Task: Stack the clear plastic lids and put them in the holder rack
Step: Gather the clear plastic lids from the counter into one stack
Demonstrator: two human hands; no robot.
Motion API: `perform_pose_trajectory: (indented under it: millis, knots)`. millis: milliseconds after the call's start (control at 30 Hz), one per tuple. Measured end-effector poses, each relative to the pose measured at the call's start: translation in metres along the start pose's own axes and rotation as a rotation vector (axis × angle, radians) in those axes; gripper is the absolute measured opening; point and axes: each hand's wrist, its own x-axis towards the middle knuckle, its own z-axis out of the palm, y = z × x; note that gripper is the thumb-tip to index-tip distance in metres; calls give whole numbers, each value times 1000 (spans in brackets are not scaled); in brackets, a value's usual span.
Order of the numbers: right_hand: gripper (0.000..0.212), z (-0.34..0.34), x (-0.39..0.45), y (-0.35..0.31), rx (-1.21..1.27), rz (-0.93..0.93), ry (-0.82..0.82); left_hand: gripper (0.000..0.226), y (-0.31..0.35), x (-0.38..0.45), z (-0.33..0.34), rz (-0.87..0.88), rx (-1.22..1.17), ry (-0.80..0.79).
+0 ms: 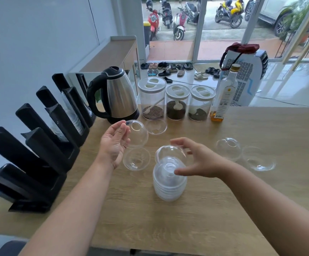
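Left hand (114, 143) has its fingers curled around a clear dome lid (136, 133), gripping it by the rim and holding it up off the table, hole side facing the camera. Right hand (196, 159) is spread loose, thumb and fingers apart, hovering right over the stack of lids (169, 180). The fingertips look like they're brushing the top lid, but it's all clear plastic so I can't really tell whether it's touching or pinching anything.

The stack sits about mid-table, domes nested on each other. Loose lids are scattered around it: one upside down (136, 159) just under the left hand, another (156, 126) near the kettle, and two more (228, 148) (259, 159) off to the right, side by side.

The black holder rack (39, 145) runs along the left edge of the wooden table (242, 191), slanted slots, with some lids already sitting in the far ones.

At the back there's a steel kettle (116, 97), three jars (176, 102) with white lids, and a bottle (224, 95).
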Motion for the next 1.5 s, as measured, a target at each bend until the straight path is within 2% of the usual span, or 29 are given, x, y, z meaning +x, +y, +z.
perform_pose_trajectory:
  millis: [200,433,500,600,733,800,933,1000,1233,1400,1500]
  knots:
    - [85,18,-6,-2,-145,-35,9,22,1,-15,7,-66,19,-83]
    - [93,28,-4,2,-206,-50,-14,41,-3,-37,4,-92,-96,-85]
    - [99,27,-3,1,-160,-39,11,46,-6,-42,4,-110,-148,-86]
    - [104,21,1,-5,35,-22,123,52,-11,-51,9,-158,-209,-136]
    - [92,15,10,-20,132,-45,203,48,-16,-61,24,-203,-180,-226]
    - [87,15,10,-22,166,-40,250,44,-18,-64,30,-180,-61,-230]
    - [86,17,-2,-10,141,19,286,38,-30,-62,18,54,546,-219]
    - [86,22,-10,-1,119,50,279,42,-38,-62,8,143,746,-234]
    - [85,45,-26,23,39,120,275,44,-60,-65,-11,204,954,-267]
    - [84,46,-29,23,-64,126,253,42,-67,-62,-18,191,978,-288]
    - [94,40,-31,23,-77,114,204,47,-65,-62,-20,140,891,-278]
